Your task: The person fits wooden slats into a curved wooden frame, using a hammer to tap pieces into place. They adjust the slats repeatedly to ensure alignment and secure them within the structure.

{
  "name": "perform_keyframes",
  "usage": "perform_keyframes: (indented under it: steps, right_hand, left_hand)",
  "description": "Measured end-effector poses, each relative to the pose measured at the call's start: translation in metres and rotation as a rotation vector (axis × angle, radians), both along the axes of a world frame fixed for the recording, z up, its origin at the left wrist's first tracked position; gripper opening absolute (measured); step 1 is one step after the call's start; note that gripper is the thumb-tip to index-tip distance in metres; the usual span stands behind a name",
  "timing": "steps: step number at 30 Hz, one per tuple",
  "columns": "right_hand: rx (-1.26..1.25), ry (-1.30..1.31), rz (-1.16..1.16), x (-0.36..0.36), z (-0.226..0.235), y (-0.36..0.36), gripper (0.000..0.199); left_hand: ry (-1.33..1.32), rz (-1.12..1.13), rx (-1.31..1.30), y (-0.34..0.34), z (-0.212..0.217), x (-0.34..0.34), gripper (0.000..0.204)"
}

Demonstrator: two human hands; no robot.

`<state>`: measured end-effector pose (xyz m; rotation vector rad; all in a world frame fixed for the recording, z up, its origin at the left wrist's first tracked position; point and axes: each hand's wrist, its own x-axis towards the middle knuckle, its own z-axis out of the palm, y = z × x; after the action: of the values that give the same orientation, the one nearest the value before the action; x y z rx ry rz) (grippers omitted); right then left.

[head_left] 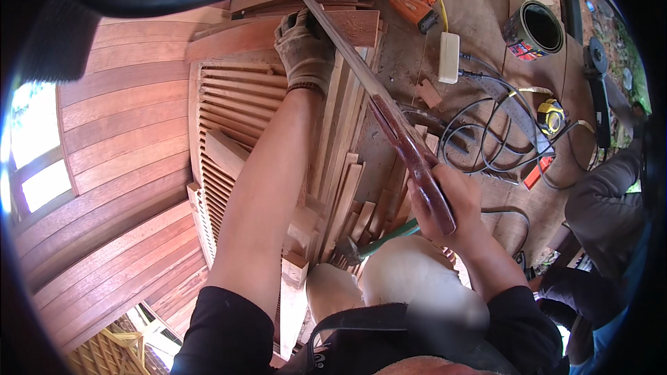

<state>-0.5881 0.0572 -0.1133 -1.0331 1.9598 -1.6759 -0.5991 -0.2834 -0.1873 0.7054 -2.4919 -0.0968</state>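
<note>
Handsaw, brown handle gripped in the right hand, blade slanting over the right part of a reddish board. Left hand, gloved, laid at that board; cannot tell whether it grips.

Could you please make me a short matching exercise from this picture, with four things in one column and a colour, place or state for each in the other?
Things:
1. Saw
2. Left hand
3. Tape measure
4. Can

Descriptions:
A. Yellow and dark-coloured
B. Standing with its top open
C. Held by its brown handle in the right hand
D. Gloved

Right pairs: 1-C, 2-D, 3-A, 4-B
</note>
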Motion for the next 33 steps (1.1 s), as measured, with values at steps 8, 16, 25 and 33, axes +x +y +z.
perform_keyframes:
  steps: [8,16,25,33]
  right_hand:
    - [0.001,0.018,-0.02,0.005,0.001,-0.012,0.018]
    - [0.017,-0.08,-0.029,-0.001,0.015,-0.022,0.011]
    - [-0.008,0.007,-0.066,-0.001,0.013,-0.03,0.013]
    - [-0.006,-0.039,-0.056,0.009,0.003,-0.021,0.01]
  left_hand:
    - [-0.001,0.029,0.04,0.005,0.002,-0.001,0.022]
    - [0.011,0.035,0.064,0.003,-0.003,0.0,0.022]
    - [0.016,0.022,0.048,0.002,-0.005,0.002,0.021]
    - [0.041,0.012,0.04,0.004,-0.002,0.001,0.022]
